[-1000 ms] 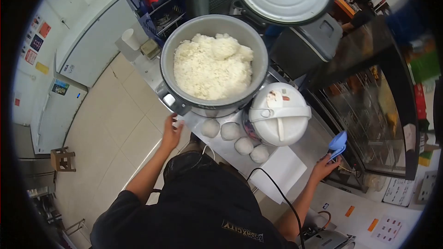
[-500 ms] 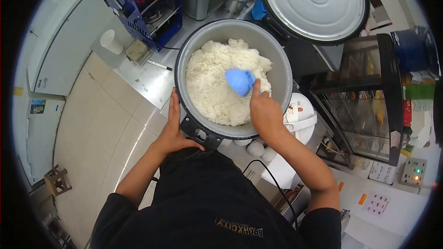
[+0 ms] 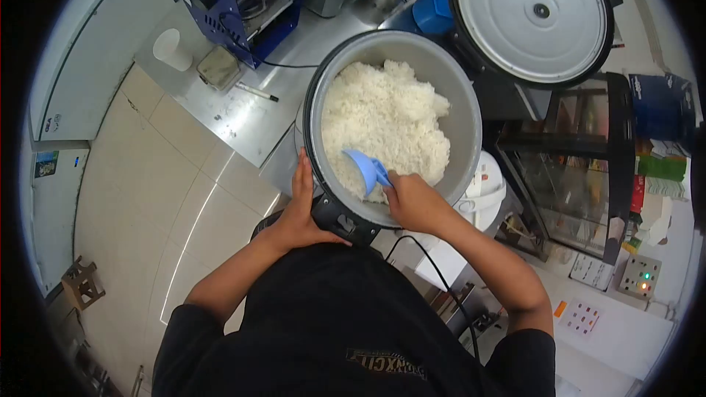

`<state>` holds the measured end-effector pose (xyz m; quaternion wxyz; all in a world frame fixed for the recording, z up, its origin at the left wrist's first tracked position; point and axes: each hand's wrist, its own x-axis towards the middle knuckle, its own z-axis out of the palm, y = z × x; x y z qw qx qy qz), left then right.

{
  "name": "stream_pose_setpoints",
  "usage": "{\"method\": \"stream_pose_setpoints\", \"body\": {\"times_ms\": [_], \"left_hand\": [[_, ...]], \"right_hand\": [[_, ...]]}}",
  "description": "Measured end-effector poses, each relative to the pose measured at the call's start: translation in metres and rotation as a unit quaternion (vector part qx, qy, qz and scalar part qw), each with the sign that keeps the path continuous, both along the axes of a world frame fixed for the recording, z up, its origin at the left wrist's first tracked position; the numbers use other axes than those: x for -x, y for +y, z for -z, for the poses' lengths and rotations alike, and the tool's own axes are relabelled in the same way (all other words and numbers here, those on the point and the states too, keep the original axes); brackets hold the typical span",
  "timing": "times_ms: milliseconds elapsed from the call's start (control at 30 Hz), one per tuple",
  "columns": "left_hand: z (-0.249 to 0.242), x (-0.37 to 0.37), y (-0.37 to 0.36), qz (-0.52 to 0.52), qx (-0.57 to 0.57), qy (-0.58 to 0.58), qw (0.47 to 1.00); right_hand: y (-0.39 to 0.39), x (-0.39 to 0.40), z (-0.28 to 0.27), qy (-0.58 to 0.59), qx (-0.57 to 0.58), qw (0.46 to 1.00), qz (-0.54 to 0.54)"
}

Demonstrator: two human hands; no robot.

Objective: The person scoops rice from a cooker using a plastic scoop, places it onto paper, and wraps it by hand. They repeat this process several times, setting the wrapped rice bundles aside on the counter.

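Inside a large rice cooker lies a mound of cooked white rice. My right hand grips the short handle of a blue rice scoop. The scoop's curved bowl rests low at the near left side of the rice, its lower edge touching the grains. My left hand lies flat against the cooker's outer near-left side. Its fingers stretch upward along the wall, and the thumb spreads toward the black side handle. The cooker's round metal lid is raised at the far right.
On the steel counter to the left are a white cup, a small lidded container and a marker. Behind the cooker stands a blue pail. A glass display cabinet is at right. A black cable hangs near my body.
My right hand has brought the scoop from above the middle of the rice down to its near left side, and the scoop has turned. My view has shifted; the left hand stays on the cooker.
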<state>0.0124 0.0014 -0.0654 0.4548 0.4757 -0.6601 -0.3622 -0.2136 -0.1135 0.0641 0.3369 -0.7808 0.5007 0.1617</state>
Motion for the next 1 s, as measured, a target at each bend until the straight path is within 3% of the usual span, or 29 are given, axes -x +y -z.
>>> {"method": "stream_pose_setpoints", "body": {"times_ms": [133,233,367,433,467,533,667,733,900,1000], "left_hand": [[0.001,0.000,0.001,0.004,0.009,-0.006,1.000],[-0.002,-0.001,-0.001,0.007,0.017,-0.015,1.000],[0.001,-0.004,-0.002,0.005,0.007,-0.030,1.000],[0.001,-0.005,-0.001,0.014,-0.001,-0.031,0.999],[0.001,-0.005,0.002,0.012,-0.005,-0.031,0.999],[0.001,-0.005,-0.001,0.010,0.005,-0.032,0.999],[-0.001,-0.006,-0.001,0.008,0.005,-0.042,0.999],[0.000,-0.007,-0.001,0.017,0.011,-0.043,0.999],[-0.003,-0.007,-0.002,0.017,0.009,-0.044,0.999],[-0.002,-0.007,-0.002,0.016,0.007,-0.043,0.999]], "right_hand": [[-0.015,-0.012,0.009,-0.043,0.003,0.998,0.033],[-0.032,0.010,0.013,-0.083,-0.091,0.992,0.025],[-0.021,0.012,-0.013,-0.130,-0.051,0.989,0.045],[0.000,0.000,-0.016,-0.071,0.240,0.968,0.010],[0.006,0.000,-0.012,-0.072,0.237,0.969,0.008],[0.011,0.001,0.003,-0.003,0.333,0.937,-0.105],[-0.006,0.015,0.001,-0.076,0.299,0.951,0.004],[-0.021,0.016,-0.014,-0.115,0.207,0.964,0.118],[-0.023,0.020,0.003,-0.090,0.220,0.971,0.033],[-0.020,0.018,0.001,-0.128,0.134,0.982,0.048]]}}
